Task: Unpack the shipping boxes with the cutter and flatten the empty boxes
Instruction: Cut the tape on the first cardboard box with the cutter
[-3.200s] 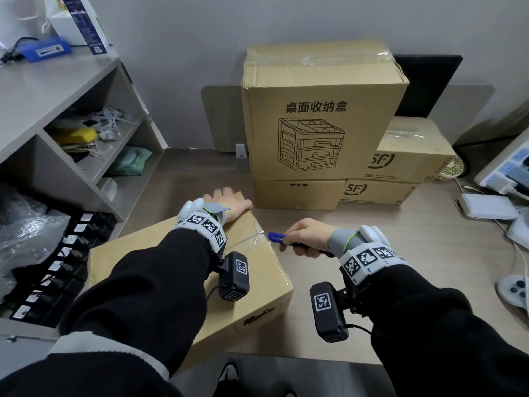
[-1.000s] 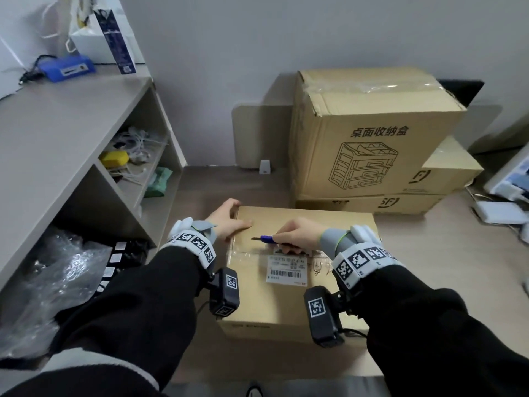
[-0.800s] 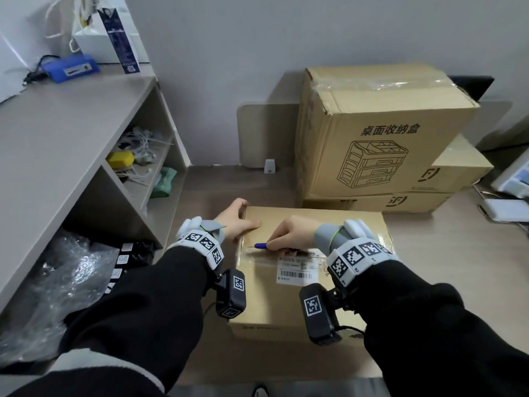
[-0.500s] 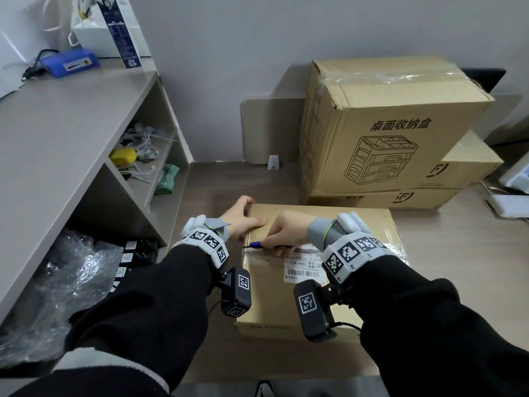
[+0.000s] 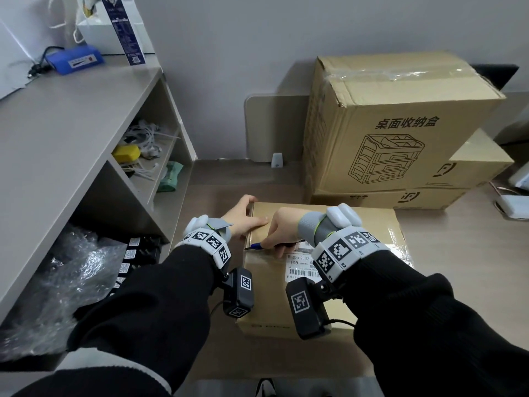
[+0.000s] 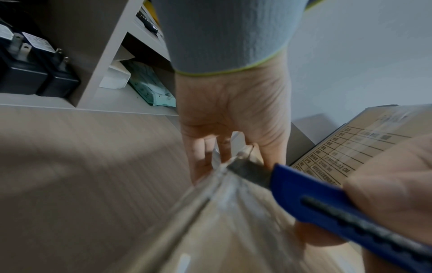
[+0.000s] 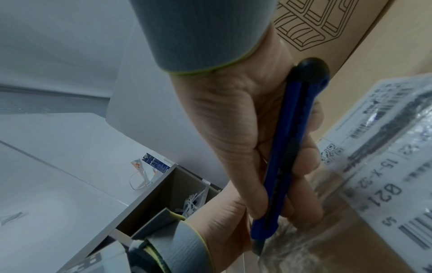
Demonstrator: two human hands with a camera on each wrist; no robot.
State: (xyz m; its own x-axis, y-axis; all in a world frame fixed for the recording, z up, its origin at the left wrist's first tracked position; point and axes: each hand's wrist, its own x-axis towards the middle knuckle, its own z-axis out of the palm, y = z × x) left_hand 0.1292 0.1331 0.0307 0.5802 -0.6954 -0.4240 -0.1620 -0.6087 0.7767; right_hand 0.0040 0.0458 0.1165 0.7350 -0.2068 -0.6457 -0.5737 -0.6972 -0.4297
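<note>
- Where the right hand works, its fingers are clamped round the blue cutter, tip at the left end of the taped seam on the near box.
- Left hand lies flat-fingered on that box's far left corner, steadying it.
- No box looks opened yet; the stacked boxes behind stay sealed (nothing flattened), all on the desk.

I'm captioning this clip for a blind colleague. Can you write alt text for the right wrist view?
A right hand grips a blue cutter, its tip down on the clear tape of a cardboard box beside a shipping label. The left hand rests just beyond the tip, with grey shelves behind.
</note>
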